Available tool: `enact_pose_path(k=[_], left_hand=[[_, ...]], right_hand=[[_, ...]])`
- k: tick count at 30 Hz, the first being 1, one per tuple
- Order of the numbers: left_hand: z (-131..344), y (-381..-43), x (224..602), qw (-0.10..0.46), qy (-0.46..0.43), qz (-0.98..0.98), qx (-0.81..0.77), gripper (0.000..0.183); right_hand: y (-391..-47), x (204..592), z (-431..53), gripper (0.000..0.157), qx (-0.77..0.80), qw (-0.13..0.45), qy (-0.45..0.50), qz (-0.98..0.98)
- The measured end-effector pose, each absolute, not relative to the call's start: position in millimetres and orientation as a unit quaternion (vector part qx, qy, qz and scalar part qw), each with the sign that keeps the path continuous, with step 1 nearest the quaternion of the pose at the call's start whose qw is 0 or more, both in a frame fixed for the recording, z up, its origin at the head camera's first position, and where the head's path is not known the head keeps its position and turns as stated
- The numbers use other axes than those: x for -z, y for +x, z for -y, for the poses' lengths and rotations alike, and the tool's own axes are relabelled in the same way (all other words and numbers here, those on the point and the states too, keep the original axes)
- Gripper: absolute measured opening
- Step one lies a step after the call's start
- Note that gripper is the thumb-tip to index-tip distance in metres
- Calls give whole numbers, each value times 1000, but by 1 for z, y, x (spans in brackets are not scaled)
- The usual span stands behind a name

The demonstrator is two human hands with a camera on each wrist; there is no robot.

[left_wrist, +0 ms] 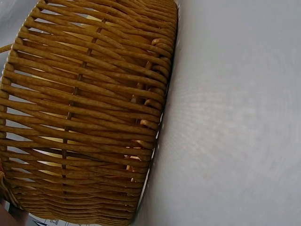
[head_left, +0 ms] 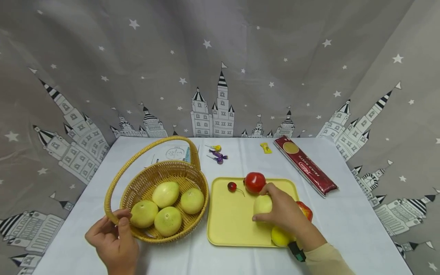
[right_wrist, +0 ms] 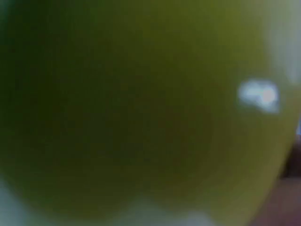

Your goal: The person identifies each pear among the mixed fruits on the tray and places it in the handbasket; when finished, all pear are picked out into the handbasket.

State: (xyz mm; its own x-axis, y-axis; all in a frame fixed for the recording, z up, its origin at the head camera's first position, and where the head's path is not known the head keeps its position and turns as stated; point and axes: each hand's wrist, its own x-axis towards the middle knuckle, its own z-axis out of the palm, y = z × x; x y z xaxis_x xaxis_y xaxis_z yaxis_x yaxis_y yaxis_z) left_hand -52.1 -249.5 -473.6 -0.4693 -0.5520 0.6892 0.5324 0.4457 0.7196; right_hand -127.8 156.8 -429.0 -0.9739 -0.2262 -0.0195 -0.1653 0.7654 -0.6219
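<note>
My left hand (head_left: 115,238) grips the wicker basket (head_left: 154,238) where its tall handle (head_left: 137,156) meets the rim on the left. Several pale yellow-green fruits (head_left: 167,221) lie inside; in the left wrist view, the woven side (left_wrist: 89,99) fills much of the picture. Over the yellow tray (head_left: 228,229), my right hand (head_left: 283,210) holds a pale yellow-green round fruit (head_left: 262,204) between thumb and fingers. Under that wrist is a yellow fruit (head_left: 281,236), and a blurred yellow-green surface (right_wrist: 141,103) covers most of the right wrist view.
On the tray are a cherry (head_left: 232,186) and a red pomegranate-like fruit (head_left: 254,182). A red-yellow fruit (head_left: 305,211) shows behind the right forearm. Farther back lie a red pasta packet (head_left: 306,166), a yellow candy (head_left: 266,148), and purple and yellow sweets (head_left: 219,156).
</note>
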Motion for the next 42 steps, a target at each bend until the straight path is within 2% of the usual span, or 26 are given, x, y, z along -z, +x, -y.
enact_pose_path(k=[4,7,11,16,19,28,34,38,42], left_hand=[[249,-53,471,519,-5,665,537,32],[248,-53,470,518,-7,665,537,32],[249,-54,471,523,-11,660,539,32],[250,-53,471,522,8,670,527,31],[251,-51,472,519,22,678,520,31],[252,-51,475,520,12,666,535,31],[251,-50,474,519,18,666,536,32],[250,-50,474,517,20,673,528,31],[248,-53,474,521,2,663,538,31]], right_hand=[[-124,436,-145,62,272,28,-191,-943],[-121,440,-140,72,294,46,-202,-933],[-116,446,-133,82,341,66,-155,-925],[-109,449,-121,72,359,64,-127,-922],[-103,450,-112,73,382,58,-123,-914],[-102,469,-90,64,471,-16,-74,-879],[-109,474,-91,50,488,-5,-65,-870],[-112,463,-88,45,506,-1,-73,-859],[-121,432,-76,40,539,-4,-98,-837]])
